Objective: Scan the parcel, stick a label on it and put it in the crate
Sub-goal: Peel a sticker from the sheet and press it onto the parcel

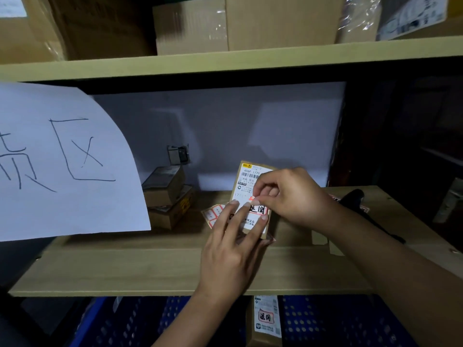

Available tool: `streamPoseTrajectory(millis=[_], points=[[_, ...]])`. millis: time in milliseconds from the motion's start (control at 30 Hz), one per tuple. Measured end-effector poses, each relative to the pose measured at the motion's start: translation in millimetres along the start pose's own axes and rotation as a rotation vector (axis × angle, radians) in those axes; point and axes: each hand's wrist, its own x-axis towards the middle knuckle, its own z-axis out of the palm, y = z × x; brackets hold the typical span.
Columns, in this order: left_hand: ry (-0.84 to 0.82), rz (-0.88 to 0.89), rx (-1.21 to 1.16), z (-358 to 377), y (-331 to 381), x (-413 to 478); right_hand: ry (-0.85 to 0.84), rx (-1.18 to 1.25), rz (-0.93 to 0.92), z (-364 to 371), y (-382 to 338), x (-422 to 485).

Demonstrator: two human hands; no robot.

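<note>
A small brown parcel (pixel 250 176) with a white shipping slip stands tilted on the wooden shelf (pixel 155 266). My left hand (pixel 230 249) steadies it, its fingers spread flat on the lower part. A red-bordered label (pixel 258 209) with black characters lies on the parcel's face; my right hand (pixel 290 196) pinches its top edge between thumb and forefinger. A sheet of red-bordered labels (pixel 213 214) lies on the shelf just left of the parcel. The blue crate (pixel 325 321) sits below the shelf and holds a labelled parcel (pixel 265 321).
A black scanner (pixel 355 199) lies on the shelf behind my right wrist. Stacked small boxes (pixel 167 196) stand at the back left. A large white paper sign (pixel 62 159) hangs at the left. Cardboard boxes (pixel 225 23) fill the upper shelf.
</note>
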Motion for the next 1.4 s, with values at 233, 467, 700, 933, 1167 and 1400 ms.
streamPoseTrajectory(millis=[233,467,700,933,1167,1400], points=[[0.059,-0.018,0.000,3,7,14,0.263,0.148,0.265,19,22,-24],[0.084,-0.075,-0.044,5,7,11,0.061,0.811,0.448,25,21,-31],[0.058,0.065,0.118,0,2,14,0.048,0.821,0.375,21,29,-33],[0.060,0.131,0.163,-10,-4,21,0.043,0.848,0.332,20,30,-38],[-0.027,0.198,0.018,-18,-20,30,0.038,0.837,0.325,10,31,-44],[0.031,0.210,-0.035,-13,-10,32,0.076,0.855,0.318,7,34,-46]])
